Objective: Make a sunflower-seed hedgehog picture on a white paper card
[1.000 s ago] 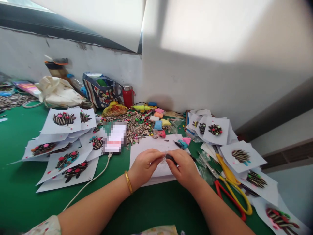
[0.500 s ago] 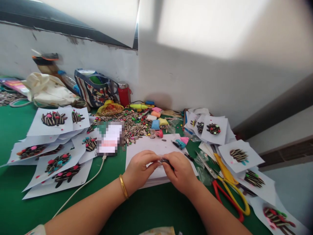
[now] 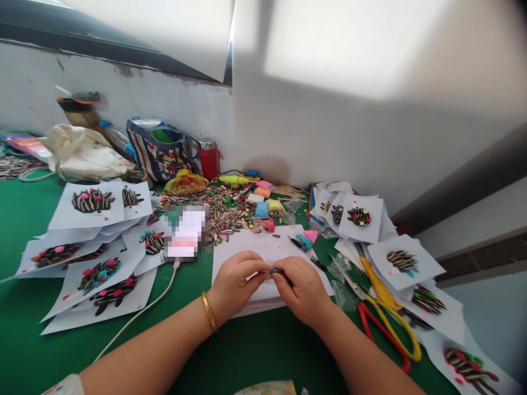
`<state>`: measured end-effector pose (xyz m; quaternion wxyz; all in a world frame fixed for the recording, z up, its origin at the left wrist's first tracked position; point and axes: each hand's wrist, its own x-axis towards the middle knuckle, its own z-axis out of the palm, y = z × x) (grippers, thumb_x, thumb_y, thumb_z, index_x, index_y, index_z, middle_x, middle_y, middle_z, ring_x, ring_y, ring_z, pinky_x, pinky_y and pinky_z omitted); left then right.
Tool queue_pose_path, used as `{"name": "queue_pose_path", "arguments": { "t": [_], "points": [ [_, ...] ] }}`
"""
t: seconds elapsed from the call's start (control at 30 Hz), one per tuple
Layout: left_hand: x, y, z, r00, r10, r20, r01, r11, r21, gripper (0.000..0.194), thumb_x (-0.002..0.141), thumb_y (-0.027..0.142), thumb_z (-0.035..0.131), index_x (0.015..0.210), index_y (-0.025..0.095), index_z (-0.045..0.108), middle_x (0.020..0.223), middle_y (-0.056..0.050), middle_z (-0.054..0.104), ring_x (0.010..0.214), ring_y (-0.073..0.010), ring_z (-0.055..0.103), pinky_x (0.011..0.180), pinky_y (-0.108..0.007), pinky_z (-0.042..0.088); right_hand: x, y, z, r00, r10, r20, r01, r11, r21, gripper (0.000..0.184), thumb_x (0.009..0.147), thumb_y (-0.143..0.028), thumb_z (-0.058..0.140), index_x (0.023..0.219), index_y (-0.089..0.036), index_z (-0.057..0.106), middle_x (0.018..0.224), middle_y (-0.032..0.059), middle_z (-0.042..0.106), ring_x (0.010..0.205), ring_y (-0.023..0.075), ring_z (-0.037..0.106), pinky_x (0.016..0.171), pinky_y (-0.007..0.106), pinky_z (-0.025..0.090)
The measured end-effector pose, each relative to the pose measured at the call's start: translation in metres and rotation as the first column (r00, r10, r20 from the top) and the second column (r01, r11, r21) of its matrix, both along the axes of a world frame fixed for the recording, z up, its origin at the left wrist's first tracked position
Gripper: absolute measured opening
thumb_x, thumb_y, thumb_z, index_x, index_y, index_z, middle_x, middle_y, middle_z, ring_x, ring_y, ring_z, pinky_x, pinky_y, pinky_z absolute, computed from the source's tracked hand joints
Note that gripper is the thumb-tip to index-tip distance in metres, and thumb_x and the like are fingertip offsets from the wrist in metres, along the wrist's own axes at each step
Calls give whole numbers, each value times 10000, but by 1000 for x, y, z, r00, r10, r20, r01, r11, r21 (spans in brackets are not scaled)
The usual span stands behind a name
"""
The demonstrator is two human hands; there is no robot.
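Observation:
Over the white paper (image 3: 230, 247), my two hands meet fingertip to fingertip. In my right hand (image 3: 305, 288) is a small black lump (image 3: 280, 271), mostly covered by the curled fingers; it looks like soft modelling clay. My left hand (image 3: 237, 282), with a gold bangle at the wrist, pinches at the lump's near end, where a bit of clear plastic (image 3: 268, 276) shows. Beyond the hands, sunflower seeds (image 3: 224, 211) lie heaped beside small packets of coloured clay (image 3: 262, 209). Black pens (image 3: 318, 264) rest right of the paper.
Sheets with seed-and-clay hedgehog pictures (image 3: 99, 274) are piled at left, and more sheets (image 3: 405, 260) at right. Scissors with red and yellow handles (image 3: 395, 329) lie by my right forearm. A phone (image 3: 185, 233) trails a white cable. A red flask (image 3: 209, 159) stands behind.
Both hands stay in nearly the same place, fingers still at the black lump, which shows slightly more. The view has shifted very slightly.

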<state>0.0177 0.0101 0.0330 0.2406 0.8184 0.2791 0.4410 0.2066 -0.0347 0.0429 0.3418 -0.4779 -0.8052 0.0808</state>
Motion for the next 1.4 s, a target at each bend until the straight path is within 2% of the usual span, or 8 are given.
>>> {"name": "queue_pose_path", "arguments": {
  "t": [0.17,0.33,0.6,0.8,1.07,1.4],
  "points": [
    [-1,0,-1,1000,0,8,-1,996,89,180,869,176,622,1029,218,695,909,-53,666,832,-149,629,747,-274,538,-2,-1,1,1000,-1,10,1,1000,-21,189,953,-274,438,960,-180,602,818,57,644,777,201,570,711,332,414],
    [-2,0,0,1000,-8,8,7,991,132,153,889,190,589,957,233,719,874,-50,665,809,-144,630,723,-268,539,-4,-2,4,998,-15,59,17,1000,-24,228,963,-289,409,846,-190,578,740,41,603,709,189,531,659,315,384],
    [-2,-1,1,1000,1,-6,0,991,136,133,862,136,605,939,196,696,887,-63,659,831,-157,617,749,-281,532,-1,-1,4,998,-7,56,7,1000,-14,213,961,-289,419,855,-190,576,741,36,600,706,182,521,661,310,371],
    [-4,-1,1,1000,3,-15,-1,988,154,215,866,156,619,1054,228,695,938,-60,662,860,-160,621,767,-292,531,-1,-2,4,999,7,41,-5,999,-49,224,967,-284,408,855,-188,576,744,35,593,710,179,519,663,312,356],
    [-3,-2,3,1000,0,-17,3,991,135,136,862,125,608,947,197,687,926,-63,654,876,-159,614,788,-292,530,0,-1,3,999,8,40,-5,997,-83,229,971,-290,403,835,-191,558,735,27,574,704,174,504,663,307,336],
    [-3,-1,3,999,-36,34,32,993,113,191,864,118,615,1010,213,693,930,-57,657,870,-151,618,775,-276,531,0,-2,5,999,4,38,-1,997,-77,241,968,-282,402,819,-178,561,725,31,572,701,172,499,662,302,324]
  ]
}}
